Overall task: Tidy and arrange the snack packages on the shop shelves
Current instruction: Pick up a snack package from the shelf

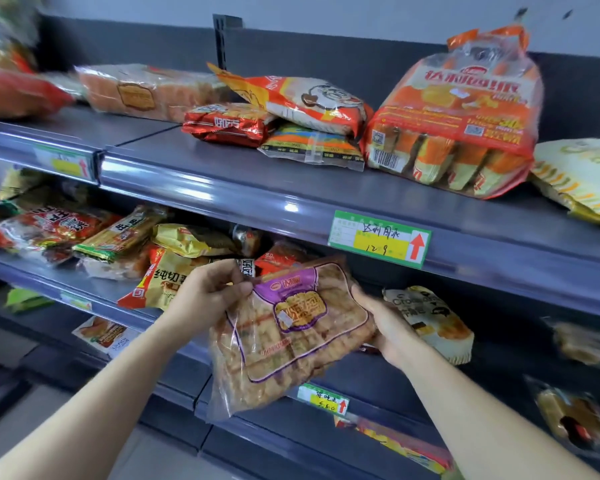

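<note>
Glistening clear purple-labelled snack bag (284,344)

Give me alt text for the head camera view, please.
A left hand and right hand hold a clear plastic bag of golden pastries with a purple label before grey shop shelves. A large orange multipack bag sits on the top shelf.

Grey top shelf (222,161): a large orange multipack (454,123) lies near the front edge. Left of the multipack lie a striped packet (312,147), a red packet (226,128) and, farther left, clear-wrapped bread (146,93). Right of it lies a pale yellow bag (582,174).
</note>
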Demonstrator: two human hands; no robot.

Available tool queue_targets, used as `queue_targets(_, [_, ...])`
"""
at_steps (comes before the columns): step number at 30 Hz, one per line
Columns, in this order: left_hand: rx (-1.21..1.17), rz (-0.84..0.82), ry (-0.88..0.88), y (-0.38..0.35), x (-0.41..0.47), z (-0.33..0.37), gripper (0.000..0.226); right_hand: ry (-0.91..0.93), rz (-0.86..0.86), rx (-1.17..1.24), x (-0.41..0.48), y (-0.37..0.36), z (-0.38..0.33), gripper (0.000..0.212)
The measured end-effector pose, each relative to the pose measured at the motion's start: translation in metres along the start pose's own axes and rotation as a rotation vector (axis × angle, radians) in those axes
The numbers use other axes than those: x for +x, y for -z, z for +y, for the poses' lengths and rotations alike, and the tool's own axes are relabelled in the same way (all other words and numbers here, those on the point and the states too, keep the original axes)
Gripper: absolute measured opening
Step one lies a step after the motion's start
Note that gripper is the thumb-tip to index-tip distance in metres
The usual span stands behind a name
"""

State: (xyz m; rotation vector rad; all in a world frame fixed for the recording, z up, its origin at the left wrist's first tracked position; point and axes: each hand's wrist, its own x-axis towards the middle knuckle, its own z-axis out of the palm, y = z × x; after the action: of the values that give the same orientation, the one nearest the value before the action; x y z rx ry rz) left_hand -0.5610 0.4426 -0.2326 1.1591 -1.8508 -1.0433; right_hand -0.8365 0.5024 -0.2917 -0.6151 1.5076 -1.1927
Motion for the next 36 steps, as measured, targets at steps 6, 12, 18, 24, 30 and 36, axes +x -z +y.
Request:
queue_targets(6, [0.031, -0.006, -0.039, 0.024, -0.026, 0.022, 0.025, 0.039, -0.255, -0.042, -0.04, -0.002, -0.011, 0.061])
queue_targets(12, [0.259, 0.281, 0.025, 0.051, -0.063, 0.025, 0.021, 0.104, -0.286, -0.011, -0.064, -0.037, -0.018, 0.071])
queue_targets(18, [0.33, 0.58, 0.148, 0.093, -0.104, 0.04, 0.013, 0.082, -0.381, 0.081, -0.088, -0.096, -0.026, 0.067])
queue_targets(24, [0.43, 0.721, 0.169, 0.154, -0.141, 0.054, 0.014, 0.027, -0.53, 0.107, -0.113, -0.166, -0.034, 0.066])
queue_targets(30, [0.497, 0.861, 0.132, 0.226, -0.156, 0.062, 0.012, 0.161, -0.586, 0.127, -0.136, -0.235, -0.07, 0.058])
queue_targets(36, [0.442, 0.86, 0.001, 0.291, -0.135, 0.064, 0.034, 0.266, -0.458, 0.211, -0.137, -0.291, -0.129, 0.084])
